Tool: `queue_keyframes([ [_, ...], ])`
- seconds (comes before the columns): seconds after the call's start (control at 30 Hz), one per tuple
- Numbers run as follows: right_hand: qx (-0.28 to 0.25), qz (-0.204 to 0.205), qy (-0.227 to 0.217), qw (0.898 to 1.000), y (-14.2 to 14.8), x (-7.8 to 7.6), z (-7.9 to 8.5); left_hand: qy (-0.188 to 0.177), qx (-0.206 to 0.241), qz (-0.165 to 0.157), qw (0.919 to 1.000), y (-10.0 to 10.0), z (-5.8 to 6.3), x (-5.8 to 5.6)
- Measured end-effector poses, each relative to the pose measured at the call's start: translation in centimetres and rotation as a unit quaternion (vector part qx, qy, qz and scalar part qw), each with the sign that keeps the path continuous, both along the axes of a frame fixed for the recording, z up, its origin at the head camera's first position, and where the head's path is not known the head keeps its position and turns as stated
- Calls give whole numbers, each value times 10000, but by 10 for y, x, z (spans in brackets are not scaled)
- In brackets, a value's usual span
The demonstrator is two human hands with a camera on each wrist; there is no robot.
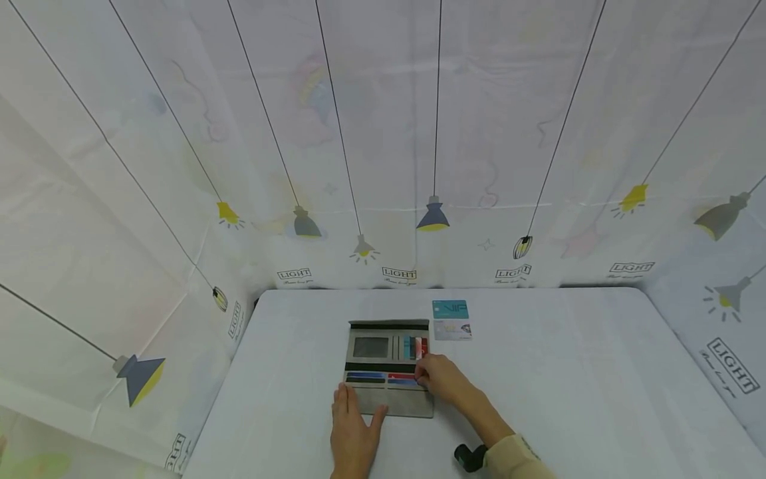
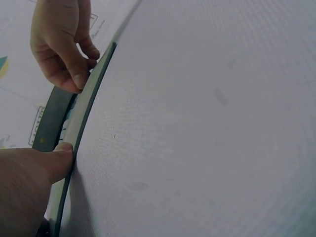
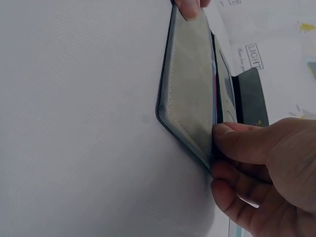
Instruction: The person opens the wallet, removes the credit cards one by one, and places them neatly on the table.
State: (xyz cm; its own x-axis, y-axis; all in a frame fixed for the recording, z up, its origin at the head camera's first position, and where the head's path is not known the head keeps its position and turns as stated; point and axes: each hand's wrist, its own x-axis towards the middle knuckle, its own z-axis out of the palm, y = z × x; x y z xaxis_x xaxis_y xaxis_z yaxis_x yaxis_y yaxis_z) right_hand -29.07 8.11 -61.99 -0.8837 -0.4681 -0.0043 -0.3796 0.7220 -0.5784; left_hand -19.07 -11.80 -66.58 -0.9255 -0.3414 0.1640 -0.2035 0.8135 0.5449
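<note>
A grey wallet (image 1: 395, 402) lies opened flat on the white table, cards showing in its slots. My left hand (image 1: 354, 432) rests at its lower left, fingers straight along the side and thumb (image 2: 61, 155) on the lower flap's edge. At the wallet's right side my right hand (image 1: 441, 378) has curled fingers and pinches at the end of a red-and-blue card (image 1: 402, 378) in the lower slot. In the right wrist view, the thumb (image 3: 224, 131) lies over that slot; the fingertips partly hide the pinched spot.
Beyond the wallet's upper right lie a teal VIP card (image 1: 450, 309) and a silver card (image 1: 452, 330), one above the other. A small black object (image 1: 469, 458) is next to my right sleeve. A printed curtain (image 1: 383, 166) hangs behind the table.
</note>
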Motion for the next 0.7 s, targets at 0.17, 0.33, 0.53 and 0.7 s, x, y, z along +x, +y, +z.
queue_keyframes([
  [0.17, 28, 52, -42, 10000, 0, -1, 0, -16, 59, -9, 10000, 1, 3, 1],
  [0.33, 78, 12, -160, 9998, -2, -2, -2, -4, 28, -15, 10000, 0, 3, 1],
  [0.53, 71, 54, 12, 10000, -2, -1, -5, 46, -11, -31, 10000, 0, 2, 2],
  [0.7, 85, -4, -23, 10000, -1, 0, -8, 24, -26, -8, 10000, 1, 1, 1],
])
